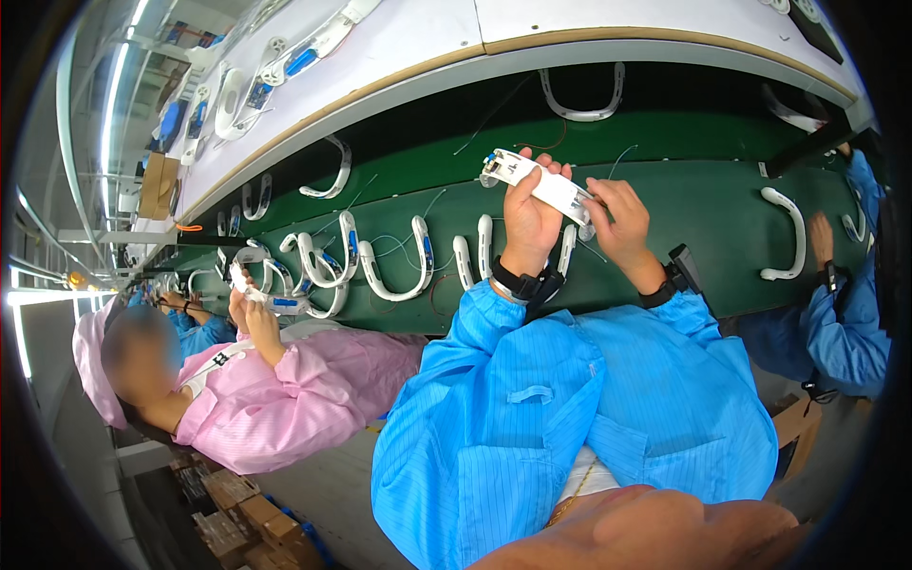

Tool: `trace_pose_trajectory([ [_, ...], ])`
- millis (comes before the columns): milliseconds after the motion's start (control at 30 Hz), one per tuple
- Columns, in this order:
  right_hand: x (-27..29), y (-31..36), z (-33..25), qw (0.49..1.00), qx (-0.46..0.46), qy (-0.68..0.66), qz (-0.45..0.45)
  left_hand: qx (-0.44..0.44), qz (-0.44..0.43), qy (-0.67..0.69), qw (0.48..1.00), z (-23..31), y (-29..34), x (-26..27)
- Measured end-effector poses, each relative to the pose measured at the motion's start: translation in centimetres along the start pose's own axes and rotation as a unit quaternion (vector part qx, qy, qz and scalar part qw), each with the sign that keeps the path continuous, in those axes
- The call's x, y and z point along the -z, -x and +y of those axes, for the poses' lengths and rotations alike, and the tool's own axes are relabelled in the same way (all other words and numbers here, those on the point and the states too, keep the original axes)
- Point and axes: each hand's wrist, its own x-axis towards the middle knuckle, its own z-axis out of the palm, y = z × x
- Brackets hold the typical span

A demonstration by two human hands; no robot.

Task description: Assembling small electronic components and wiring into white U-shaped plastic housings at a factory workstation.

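Observation:
A white curved plastic housing point(548, 186), apparently of the same kind as the U-shaped pieces on the bench, is held up over the green bench. At its left end a small blue part and some inner pieces show. My left hand point(534, 220) is closed round its middle, thumb on the near face. My right hand point(622, 220) has its fingers bent against the right end, where a small clear or greyish part shows beneath. Whether the right fingers pinch something small is hidden. Thin wires lie on the bench around the hands.
White U-shaped housings point(423, 261) with blue parts lie to the left, and another housing point(798, 233) to the right. A white raised shelf point(399, 57) runs along the back. A co-worker in pink point(294, 380) works at left; a blue-sleeved co-worker point(841, 323) sits at right.

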Motion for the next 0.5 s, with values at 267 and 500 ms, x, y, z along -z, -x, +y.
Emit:
trace_pose_trajectory([
  [267, -0.4, -1.9, 1.2, 0.996, 0.066, -0.048, -0.043, 0.004, -0.022, -0.077, 0.997, -0.3, -0.7, 1.1],
  [500, -2.3, -9.6, 2.0, 0.938, -0.157, 0.023, -0.307, 0.060, -0.094, -0.261, 0.959, -2.2, -1.0, 2.0],
])
